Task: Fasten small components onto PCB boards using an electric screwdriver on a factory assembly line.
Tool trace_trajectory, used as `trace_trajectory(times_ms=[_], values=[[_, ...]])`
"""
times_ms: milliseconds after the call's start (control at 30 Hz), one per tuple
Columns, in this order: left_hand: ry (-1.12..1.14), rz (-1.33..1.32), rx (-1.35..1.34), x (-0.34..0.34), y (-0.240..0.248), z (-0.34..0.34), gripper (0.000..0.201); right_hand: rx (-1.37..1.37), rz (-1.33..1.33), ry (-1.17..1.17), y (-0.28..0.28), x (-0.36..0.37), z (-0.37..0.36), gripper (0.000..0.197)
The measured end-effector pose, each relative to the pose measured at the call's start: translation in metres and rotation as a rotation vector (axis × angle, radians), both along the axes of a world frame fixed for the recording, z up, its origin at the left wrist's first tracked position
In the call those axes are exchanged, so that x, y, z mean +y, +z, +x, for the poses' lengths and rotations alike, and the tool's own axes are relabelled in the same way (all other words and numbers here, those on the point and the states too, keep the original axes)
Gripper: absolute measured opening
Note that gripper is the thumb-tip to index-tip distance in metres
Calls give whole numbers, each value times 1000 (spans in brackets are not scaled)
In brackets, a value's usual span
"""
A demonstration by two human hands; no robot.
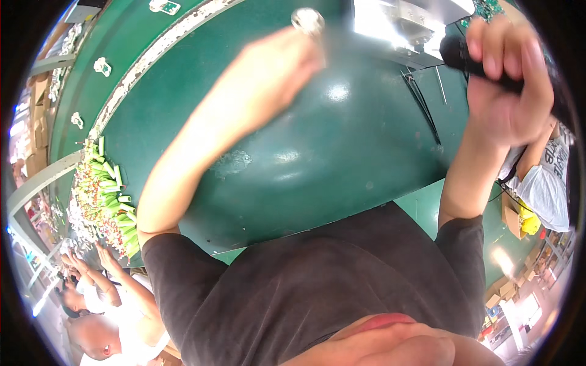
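Black, the tool (455, 53) fills the right hand (508, 91), fingers curled round it, likely for control, by the desk's (342, 152) right edge; near its far edge a shiny part (307, 21) meets the left hand (278, 70), grip too blurred to tell.

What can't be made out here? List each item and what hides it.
All in the head view:
Left hand: blurred, so its grip on the shiny piece is unclear.
Black tool: partly covered by the right hand.
Metal box: cut off by the upper edge, partly washed out by glare.
Green tubes: too small and crowded to count.
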State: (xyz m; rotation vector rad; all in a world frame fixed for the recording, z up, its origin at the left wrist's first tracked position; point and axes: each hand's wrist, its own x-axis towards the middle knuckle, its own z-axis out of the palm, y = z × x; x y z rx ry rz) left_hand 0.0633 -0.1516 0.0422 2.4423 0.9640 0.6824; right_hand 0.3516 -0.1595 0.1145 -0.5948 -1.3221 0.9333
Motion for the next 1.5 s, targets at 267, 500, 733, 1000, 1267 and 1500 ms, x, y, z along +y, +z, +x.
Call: trace_trajectory(times_ms=[267, 500, 733, 1000, 1267, 1500], values=[[-4, 98, -127, -42, -17, 11, 29, -163, -150, -329, 26, -3, -77, 37], [-27, 77, -101, -22, -36, -3, 51, -106, -168, -221, -15, -22, -82, 40], [-86, 46, -213, -29, -44, 0, 36, -74, -90, 268, -58, -4, -51, 23], [-81, 79, -191, -33, -46, 0, 36, -153, -89, 372, -67, -8, -57, 22], [-107, 516, -163, -8, -50, 7, 24, -184, -80, 472, -71, -3, -62, 14], [-67, 93, -265, -36, -50, -2, 29, -147, -59, 190, -58, -6, -106, 46]])
